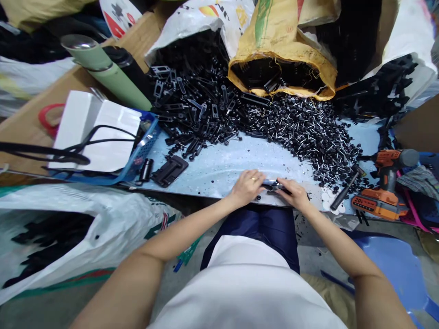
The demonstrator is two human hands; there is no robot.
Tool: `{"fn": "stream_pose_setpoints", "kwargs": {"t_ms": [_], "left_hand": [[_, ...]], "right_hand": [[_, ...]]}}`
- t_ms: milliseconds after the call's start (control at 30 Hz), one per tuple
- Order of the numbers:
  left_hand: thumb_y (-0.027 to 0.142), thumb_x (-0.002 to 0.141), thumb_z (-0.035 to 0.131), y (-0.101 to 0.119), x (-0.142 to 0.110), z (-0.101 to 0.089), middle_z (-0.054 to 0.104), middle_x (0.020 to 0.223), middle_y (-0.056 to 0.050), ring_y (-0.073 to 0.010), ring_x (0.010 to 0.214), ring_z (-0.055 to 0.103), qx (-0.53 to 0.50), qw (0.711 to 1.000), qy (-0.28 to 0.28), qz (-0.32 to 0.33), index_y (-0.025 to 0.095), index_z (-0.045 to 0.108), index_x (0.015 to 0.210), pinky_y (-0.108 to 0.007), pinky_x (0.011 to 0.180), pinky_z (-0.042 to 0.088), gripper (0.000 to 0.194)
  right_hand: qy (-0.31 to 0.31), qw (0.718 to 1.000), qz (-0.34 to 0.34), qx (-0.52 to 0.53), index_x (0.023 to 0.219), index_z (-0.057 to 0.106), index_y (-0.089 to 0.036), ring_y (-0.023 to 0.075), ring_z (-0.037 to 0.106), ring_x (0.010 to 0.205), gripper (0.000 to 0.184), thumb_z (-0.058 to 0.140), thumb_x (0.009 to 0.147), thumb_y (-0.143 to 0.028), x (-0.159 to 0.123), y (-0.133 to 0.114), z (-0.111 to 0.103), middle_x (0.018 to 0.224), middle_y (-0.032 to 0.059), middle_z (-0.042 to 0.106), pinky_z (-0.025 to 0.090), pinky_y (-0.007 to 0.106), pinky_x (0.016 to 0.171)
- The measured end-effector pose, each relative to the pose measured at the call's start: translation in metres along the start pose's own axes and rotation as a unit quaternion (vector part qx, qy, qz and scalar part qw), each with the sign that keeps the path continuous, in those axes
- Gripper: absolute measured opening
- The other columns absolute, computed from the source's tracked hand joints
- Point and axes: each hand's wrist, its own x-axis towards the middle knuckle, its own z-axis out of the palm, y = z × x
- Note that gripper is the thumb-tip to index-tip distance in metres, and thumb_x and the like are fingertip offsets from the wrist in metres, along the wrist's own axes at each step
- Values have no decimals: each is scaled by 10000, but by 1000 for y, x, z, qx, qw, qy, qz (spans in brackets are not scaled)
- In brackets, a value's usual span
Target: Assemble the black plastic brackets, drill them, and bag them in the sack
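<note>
My left hand [247,185] and my right hand [294,193] meet at the near edge of a pale blue table [219,167]. Both are closed on a small dark, partly shiny part [272,184] held between them; its exact shape is hidden by the fingers. A ring shows on my left hand. Just beyond lies a wide heap of small black pieces with metal pins [308,132]. A heap of longer black plastic parts [195,109] lies to the left of it.
A yellow sack [284,50] and white sacks [202,18] spill black parts at the back. An orange cordless drill [387,183] and a black rod [345,192] lie right. A blue basket [144,146] with white boxes, a green bottle [106,68] and a black assembled piece [170,170] are left.
</note>
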Motion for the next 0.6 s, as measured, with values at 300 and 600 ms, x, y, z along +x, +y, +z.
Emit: {"fn": "stream_pose_setpoints", "kwargs": {"t_ms": [300, 600], "left_hand": [[553, 715, 615, 15, 26, 15, 574, 1059, -129, -282, 1032, 516, -42, 991, -122, 34, 142, 494, 1155, -376, 881, 375, 614], [406, 803, 564, 21, 26, 17, 580, 1051, -134, -276, 1038, 520, -39, 992, -117, 9, 144, 503, 1113, -375, 852, 398, 411]], "right_hand": [[-53, 996, -65, -38, 1207, 558, -175, 170, 591, 731, 387, 476, 890, -380, -11, 22, 8, 780, 67, 652, 501, 307, 678], [-162, 976, -141, -48, 1216, 541, -181, 156, 554, 769, 405, 403, 917, -417, 8, 41, -8, 830, 73, 618, 461, 274, 680]]}}
